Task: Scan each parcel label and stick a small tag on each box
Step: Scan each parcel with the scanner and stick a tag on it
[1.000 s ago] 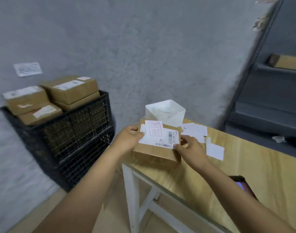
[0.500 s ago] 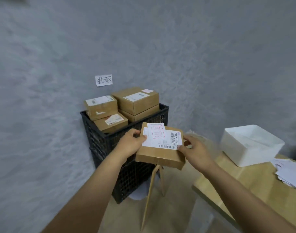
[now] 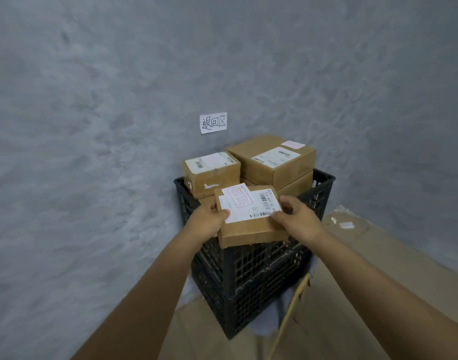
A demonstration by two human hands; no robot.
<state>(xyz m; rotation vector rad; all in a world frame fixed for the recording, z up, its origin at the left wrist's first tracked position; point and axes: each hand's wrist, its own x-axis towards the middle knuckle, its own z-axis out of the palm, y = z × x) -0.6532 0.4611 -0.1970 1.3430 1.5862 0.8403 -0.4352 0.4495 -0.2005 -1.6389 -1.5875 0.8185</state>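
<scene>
I hold a flat brown cardboard box [image 3: 251,231] in front of me, above the near rim of a black plastic crate [image 3: 251,271]. Its top carries a white shipping label [image 3: 259,203] with barcodes and a small red-printed tag [image 3: 239,198] on it. My left hand [image 3: 208,222] grips the box's left edge, thumb on the label. My right hand [image 3: 295,216] grips the right edge, thumb on the label's lower corner. Labelled cardboard boxes sit stacked in the crate: a small one [image 3: 212,172] at the left and a larger one [image 3: 272,159] at the right.
The crate stands on the floor against a grey wall. A white paper sign [image 3: 213,122] with handwritten characters is stuck on the wall above it. Flattened cardboard [image 3: 352,229] with paper scraps lies to the right. A thin yellow strap [image 3: 290,315] hangs beside the crate.
The view has swung left, away from the wooden table and white tray. Both hands have carried the box from the table over to the crate of boxes.
</scene>
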